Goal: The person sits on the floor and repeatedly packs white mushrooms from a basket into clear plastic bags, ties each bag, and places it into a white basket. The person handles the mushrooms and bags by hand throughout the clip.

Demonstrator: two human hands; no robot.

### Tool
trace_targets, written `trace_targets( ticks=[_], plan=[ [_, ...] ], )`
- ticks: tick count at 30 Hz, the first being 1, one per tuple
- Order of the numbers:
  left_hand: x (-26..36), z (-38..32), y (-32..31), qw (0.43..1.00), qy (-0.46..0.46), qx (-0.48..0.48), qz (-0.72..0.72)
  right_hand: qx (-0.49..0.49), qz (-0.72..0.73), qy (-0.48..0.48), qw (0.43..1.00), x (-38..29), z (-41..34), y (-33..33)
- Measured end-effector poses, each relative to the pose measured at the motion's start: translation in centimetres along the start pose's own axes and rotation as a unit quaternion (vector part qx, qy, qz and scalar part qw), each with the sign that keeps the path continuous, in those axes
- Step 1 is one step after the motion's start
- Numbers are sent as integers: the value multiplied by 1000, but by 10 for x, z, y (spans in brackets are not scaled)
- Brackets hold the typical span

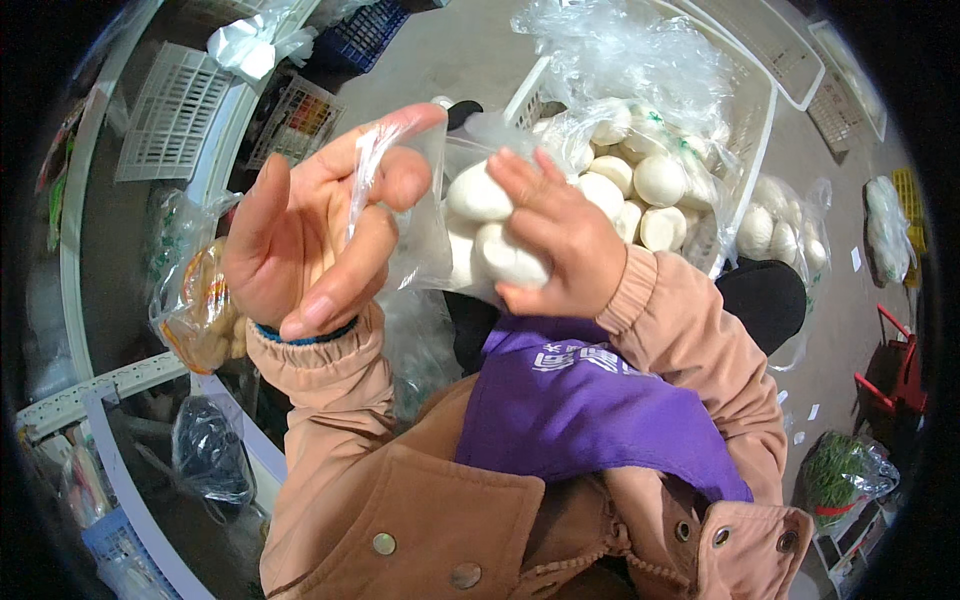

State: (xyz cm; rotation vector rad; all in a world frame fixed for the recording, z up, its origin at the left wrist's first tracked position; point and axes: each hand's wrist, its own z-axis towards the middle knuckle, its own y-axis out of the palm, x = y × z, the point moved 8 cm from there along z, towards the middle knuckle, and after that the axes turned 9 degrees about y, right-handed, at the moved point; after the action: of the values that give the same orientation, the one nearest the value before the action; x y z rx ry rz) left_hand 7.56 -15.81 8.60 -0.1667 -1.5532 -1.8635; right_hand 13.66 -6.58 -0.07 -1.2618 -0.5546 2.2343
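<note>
A clear plastic bag (427,217) hangs between my hands, with several large white mushrooms (480,191) at its right end. My left hand (322,225) holds the gathered edge of the bag among its fingers, palm turned up. My right hand (562,240) wraps around the mushrooms from the right. Whether its fingers are inside or outside the film cannot be told. Just beyond, more white mushrooms (660,180) lie in a plastic-lined white crate (750,165), and crumpled clear film (637,60) covers its far part.
Right of the crate, a bag of white mushrooms (772,225) rests on the floor. A bag of brown produce (210,307) stands at left near a metal rack (105,394). A white basket (176,112), a red metal frame (900,360) and bagged greens (840,472) lie further out.
</note>
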Motion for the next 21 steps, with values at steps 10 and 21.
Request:
trace_targets(
  ticks=[10, 21],
  plan=[
    [-8, -28, -10, 996, 14, 82, 20, -53, 27, 187, 981, 28, 12, 4],
    [-13, -34, 10, 997, 41, 54, 44, 48, 198, 192, 960, -8, 45, 44]
  ],
)
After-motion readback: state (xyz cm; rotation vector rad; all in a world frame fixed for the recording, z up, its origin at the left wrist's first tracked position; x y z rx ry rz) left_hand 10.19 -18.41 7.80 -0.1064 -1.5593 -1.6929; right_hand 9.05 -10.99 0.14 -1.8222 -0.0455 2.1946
